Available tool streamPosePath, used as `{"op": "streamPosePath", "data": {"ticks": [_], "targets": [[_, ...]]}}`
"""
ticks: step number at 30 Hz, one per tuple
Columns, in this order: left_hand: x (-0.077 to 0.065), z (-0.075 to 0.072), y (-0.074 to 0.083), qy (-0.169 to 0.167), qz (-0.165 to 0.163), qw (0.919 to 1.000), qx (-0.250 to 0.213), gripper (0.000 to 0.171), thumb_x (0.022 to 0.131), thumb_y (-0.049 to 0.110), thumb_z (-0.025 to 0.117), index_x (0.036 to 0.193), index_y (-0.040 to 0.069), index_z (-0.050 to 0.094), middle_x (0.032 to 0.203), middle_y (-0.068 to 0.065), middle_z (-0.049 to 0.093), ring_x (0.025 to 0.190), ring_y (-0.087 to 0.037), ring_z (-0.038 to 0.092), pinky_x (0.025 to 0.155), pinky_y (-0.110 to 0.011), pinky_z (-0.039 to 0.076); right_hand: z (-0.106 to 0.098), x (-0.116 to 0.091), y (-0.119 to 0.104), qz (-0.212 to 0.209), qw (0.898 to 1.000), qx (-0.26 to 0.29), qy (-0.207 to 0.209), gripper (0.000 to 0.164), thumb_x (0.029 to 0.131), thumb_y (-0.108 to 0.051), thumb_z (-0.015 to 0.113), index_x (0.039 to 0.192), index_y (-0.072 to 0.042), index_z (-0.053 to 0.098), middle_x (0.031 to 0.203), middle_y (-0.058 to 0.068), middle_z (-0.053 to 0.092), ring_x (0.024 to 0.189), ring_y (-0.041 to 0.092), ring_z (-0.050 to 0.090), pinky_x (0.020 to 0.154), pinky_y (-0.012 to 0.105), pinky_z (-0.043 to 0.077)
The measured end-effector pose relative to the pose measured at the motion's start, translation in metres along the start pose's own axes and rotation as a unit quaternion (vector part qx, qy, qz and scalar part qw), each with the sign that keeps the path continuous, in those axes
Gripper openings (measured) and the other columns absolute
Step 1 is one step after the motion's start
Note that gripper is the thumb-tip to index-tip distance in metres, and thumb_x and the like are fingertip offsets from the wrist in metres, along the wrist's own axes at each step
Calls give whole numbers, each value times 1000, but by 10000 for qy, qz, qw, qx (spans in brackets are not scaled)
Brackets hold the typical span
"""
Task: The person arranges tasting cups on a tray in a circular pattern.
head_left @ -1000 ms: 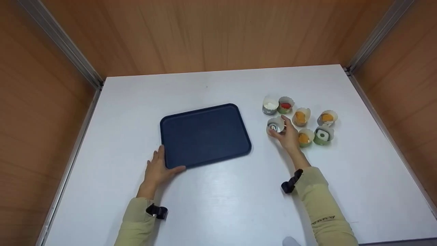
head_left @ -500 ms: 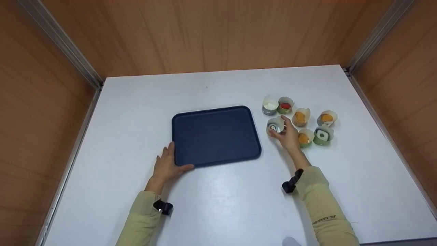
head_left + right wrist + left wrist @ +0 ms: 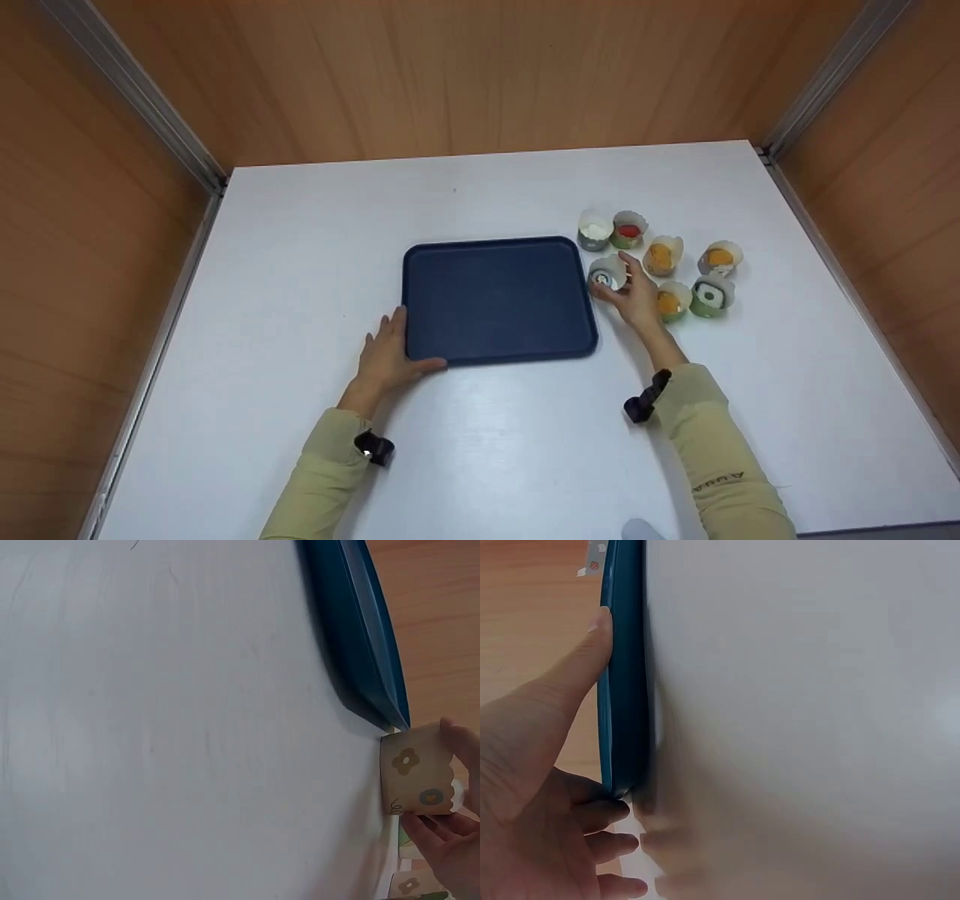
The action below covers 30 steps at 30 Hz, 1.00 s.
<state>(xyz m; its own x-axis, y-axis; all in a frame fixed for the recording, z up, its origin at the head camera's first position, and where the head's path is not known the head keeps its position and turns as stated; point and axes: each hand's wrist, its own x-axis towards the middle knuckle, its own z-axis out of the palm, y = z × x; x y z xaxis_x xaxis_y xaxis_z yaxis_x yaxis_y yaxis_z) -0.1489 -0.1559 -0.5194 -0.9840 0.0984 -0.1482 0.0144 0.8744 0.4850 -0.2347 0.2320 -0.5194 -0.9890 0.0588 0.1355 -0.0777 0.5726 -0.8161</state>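
Observation:
My left hand (image 3: 387, 358) lies at the near left corner of a dark blue rectangular tray (image 3: 499, 300). Its thumb is against the front edge and its fingers reach along the left edge; the left wrist view shows the thumb (image 3: 585, 660) straight on the tray's side wall. Thumb and fingers of my right hand (image 3: 639, 301) hold a paper baking cup (image 3: 417, 771) by its sides. That cup has a scalloped rim and a printed flower, and it stands upright right beside the tray's right edge.
Several more paper cups stand at the right: one with white contents (image 3: 595, 229), one with red (image 3: 628, 231), some with orange, such as this cup (image 3: 663, 257), and a green-based cup (image 3: 710, 297) with a white piece inside. Wooden walls (image 3: 480, 75) enclose the white table (image 3: 480, 450).
My left hand has slid the tray to the right and turned it slightly straighter, bringing its right edge up to the held baking cup. The right hand has stayed almost in place.

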Motion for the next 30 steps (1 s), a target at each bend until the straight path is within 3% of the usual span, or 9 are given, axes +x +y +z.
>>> {"op": "streamPosePath", "data": {"ticks": [10,18,24,30], "targets": [[3,6,8,-42,29,10000,54,118,61,64,66,141,-2,11,143,-21,17,130,-36,14,103,-53,13,-6,0,2,29,9999,-147,-37,65,79,-13,67,133,2,33,120,29,45,108,37,46,85,43,42],[-1,10,11,48,30,10000,-58,116,61,64,66,141,-2,12,142,-22,19,130,-37,15,100,-56,16,-7,-1,4,-273,9989,-369,116,71,74,-14,72,132,3,34,118,28,47,92,37,53,79,44,43],[-3,12,12,64,-27,9999,-111,117,61,64,66,141,-1,12,143,-19,18,131,-36,14,100,-56,15,-5,0,4,-253,9980,-550,162,76,71,-16,75,132,3,33,122,29,44,89,38,53,85,45,38],[-3,13,13,73,-58,9996,-279,117,61,62,68,141,-1,11,144,-19,17,131,-36,12,101,-57,12,-4,1,5,-296,9979,-539,213,72,72,-10,73,130,3,34,122,30,43,104,39,47,91,45,35]]}}
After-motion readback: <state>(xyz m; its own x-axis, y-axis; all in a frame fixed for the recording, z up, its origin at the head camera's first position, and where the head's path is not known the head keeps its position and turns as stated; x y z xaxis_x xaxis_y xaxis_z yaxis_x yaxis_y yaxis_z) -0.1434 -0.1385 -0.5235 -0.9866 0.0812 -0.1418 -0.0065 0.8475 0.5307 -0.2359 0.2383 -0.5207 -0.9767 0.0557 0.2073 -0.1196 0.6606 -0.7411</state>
